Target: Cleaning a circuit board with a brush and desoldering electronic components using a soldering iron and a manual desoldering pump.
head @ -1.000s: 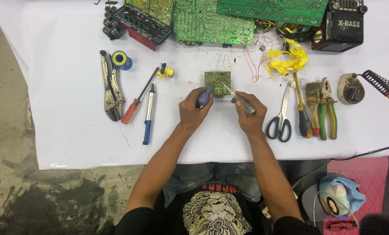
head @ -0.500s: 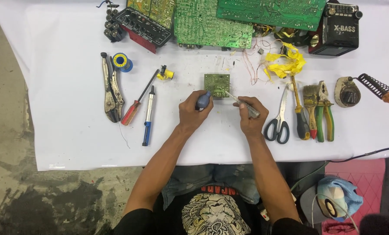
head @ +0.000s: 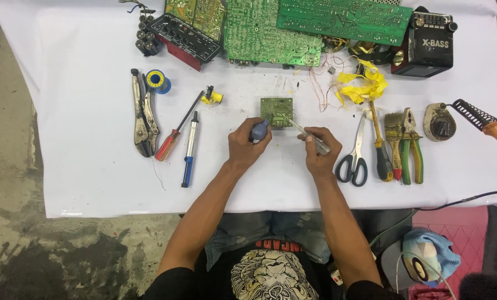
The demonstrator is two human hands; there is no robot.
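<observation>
Green small circuit board (head: 276,111) lies just beyond our left hand (head: 246,145), gripping a blue-handled tool (head: 259,130); right hand (head: 317,151) grips tweezers (head: 309,136); one board, two tools.

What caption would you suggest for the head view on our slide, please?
Left hand grips a blue-handled tool while right hand probes a small green circuit board.

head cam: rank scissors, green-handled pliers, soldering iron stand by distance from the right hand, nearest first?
From the right hand:
1. Scissors, just to its right, black handles toward the person.
2. Green-handled pliers, further right, past the screwdriver and brush.
3. Soldering iron stand, farthest, near the sheet's right edge.
</observation>
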